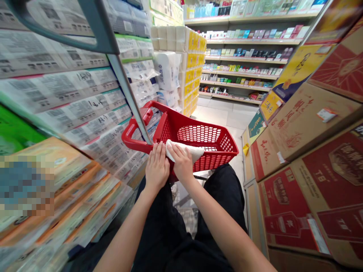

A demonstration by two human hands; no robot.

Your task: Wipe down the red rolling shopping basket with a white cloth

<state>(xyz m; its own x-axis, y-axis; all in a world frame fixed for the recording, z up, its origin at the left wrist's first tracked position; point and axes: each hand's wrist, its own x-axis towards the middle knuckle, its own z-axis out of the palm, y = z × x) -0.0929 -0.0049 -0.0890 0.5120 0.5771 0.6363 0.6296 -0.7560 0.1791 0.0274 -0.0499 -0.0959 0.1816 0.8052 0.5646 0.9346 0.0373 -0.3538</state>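
Lay open from above into the red basket [222,155], right of the white cloth [196,152] and right hand [182,161], and over the floor [230,118] beyond. Was barred leftward by a slanting pole [131,97] and stacked packs [93,102], rightward by cartons [302,128]. Seemed tight underneath, between the legs [224,192], though poorly seen.

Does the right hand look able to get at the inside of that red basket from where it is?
Probably yes: the right hand rests on a white cloth at the near rim of the red basket, and the open top seems to leave the way free.
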